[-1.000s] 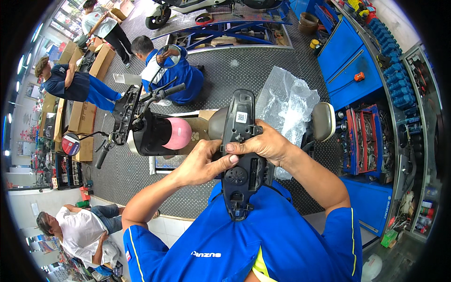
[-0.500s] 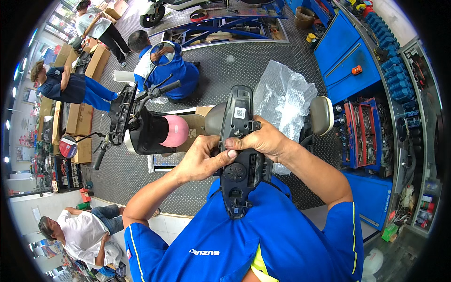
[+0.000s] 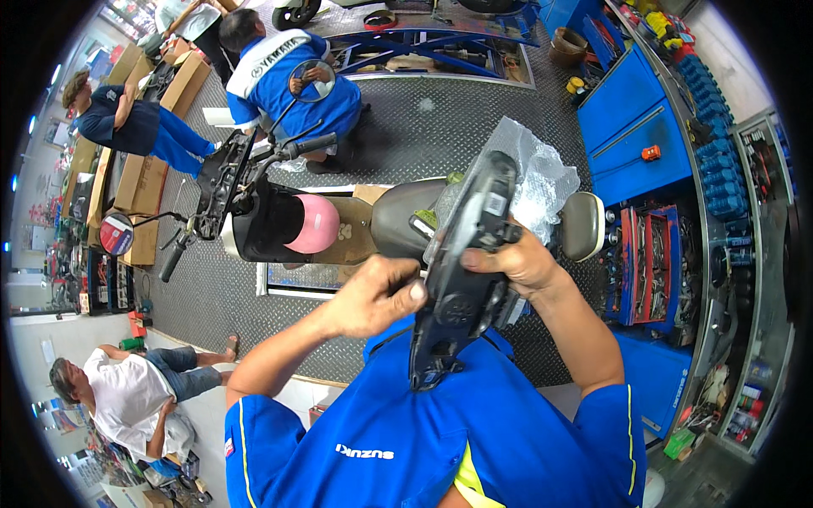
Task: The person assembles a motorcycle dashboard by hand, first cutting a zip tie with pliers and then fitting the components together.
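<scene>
A long black plastic housing (image 3: 466, 279) stands tilted in front of my chest, slightly blurred by motion. It carries a round vented disc and a small label, and its lower end rests close to my shirt. My right hand (image 3: 529, 262) grips its right side, the thumb lying across the back face. Against the left edge is my left hand (image 3: 379, 295), fingers curled and thumb tip at the rim; exact fingertip contact is partly hidden. Behind the housing, clear bubble wrap (image 3: 542, 182) lies over the scooter's (image 3: 406, 216) rear part.
A pink helmet (image 3: 315, 223) sits on the scooter's footboard. Beyond it, a person in a blue and white shirt (image 3: 292, 85) crouches by the handlebar. Blue cabinets (image 3: 631, 127) and a tool rack (image 3: 652, 262) line the right. More people and cardboard boxes (image 3: 140, 182) occupy the left.
The housing has turned and leaned to the right, its upper end moving right. My right hand moved right with it; my left thumb no longer lies across its back face.
</scene>
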The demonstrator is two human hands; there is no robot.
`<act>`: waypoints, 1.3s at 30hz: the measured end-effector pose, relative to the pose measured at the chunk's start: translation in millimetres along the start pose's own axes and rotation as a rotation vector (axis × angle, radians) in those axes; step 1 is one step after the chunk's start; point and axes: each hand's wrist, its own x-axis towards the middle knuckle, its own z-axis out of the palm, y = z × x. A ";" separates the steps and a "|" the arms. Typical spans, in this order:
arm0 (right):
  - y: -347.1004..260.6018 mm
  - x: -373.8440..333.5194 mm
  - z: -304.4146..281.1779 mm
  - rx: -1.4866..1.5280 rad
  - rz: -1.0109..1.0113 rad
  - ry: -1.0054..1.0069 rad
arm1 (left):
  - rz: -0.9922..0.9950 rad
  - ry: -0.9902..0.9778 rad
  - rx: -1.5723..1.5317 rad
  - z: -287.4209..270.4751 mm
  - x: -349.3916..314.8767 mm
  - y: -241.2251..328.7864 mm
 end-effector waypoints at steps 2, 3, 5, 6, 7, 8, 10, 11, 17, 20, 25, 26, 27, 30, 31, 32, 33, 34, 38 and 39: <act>8.1 -12.0 -14.7 0.090 0.020 0.028 | 0.113 0.015 0.100 14.9 -13.8 -14.9; 15.3 -19.2 -25.0 0.119 0.008 0.050 | 0.115 0.041 0.154 26.7 -21.6 -22.9; 17.6 -25.5 -28.6 0.202 -0.013 0.052 | 0.123 0.064 0.185 48.3 -29.9 -34.1; 16.7 -30.3 -27.8 0.210 -0.019 0.085 | 0.173 0.045 0.220 54.3 -29.0 -36.4; 20.7 -33.7 -29.8 0.246 -0.063 0.085 | 0.188 0.049 0.198 59.7 -27.2 -38.0; 28.5 -36.2 -33.1 0.281 -0.107 0.085 | 0.203 0.054 0.175 64.2 -24.7 -38.6; 47.5 -35.8 -54.6 0.418 -0.148 -0.037 | 0.195 -0.014 0.051 70.3 -18.4 -39.3; 59.0 -37.0 -64.9 0.442 -0.181 -0.055 | 0.192 -0.048 -0.008 73.0 -16.5 -40.2; 60.7 -24.7 -70.7 0.472 -0.259 -0.207 | 0.003 -0.259 -0.524 70.8 -14.4 -48.3; 60.3 -21.5 -69.7 0.497 -0.258 -0.225 | -0.018 -0.301 -0.693 71.6 -9.4 -53.3; 64.4 -16.9 -73.6 0.500 -0.246 -0.233 | -0.081 -0.352 -1.050 81.9 -0.8 -59.7; 64.2 -15.1 -73.6 0.489 -0.252 -0.244 | -0.077 -0.349 -1.071 82.3 0.7 -59.7; 64.4 -13.9 -73.5 0.478 -0.258 -0.254 | -0.075 -0.347 -1.092 82.7 2.2 -59.9; 65.9 -9.4 -72.4 0.460 -0.281 -0.281 | -0.051 -0.327 -1.133 86.3 7.1 -62.9; 66.5 -8.3 -71.5 0.455 -0.288 -0.289 | -0.040 -0.317 -1.143 87.9 8.4 -64.4; 66.8 -7.7 -70.3 0.457 -0.283 -0.283 | -0.029 -0.321 -1.168 89.6 9.5 -65.4; 66.7 -7.5 -69.3 0.459 -0.280 -0.277 | -0.018 -0.327 -1.191 91.2 10.8 -66.0; 66.5 -7.4 -68.7 0.462 -0.277 -0.271 | -0.007 -0.332 -1.213 92.0 11.4 -66.1; 62.8 -4.8 -68.3 0.407 -0.237 -0.281 | -0.005 -0.346 -1.189 89.1 10.9 -63.4; 56.3 -5.4 -65.9 0.370 -0.199 -0.275 | -0.005 -0.336 -1.148 87.1 9.6 -63.9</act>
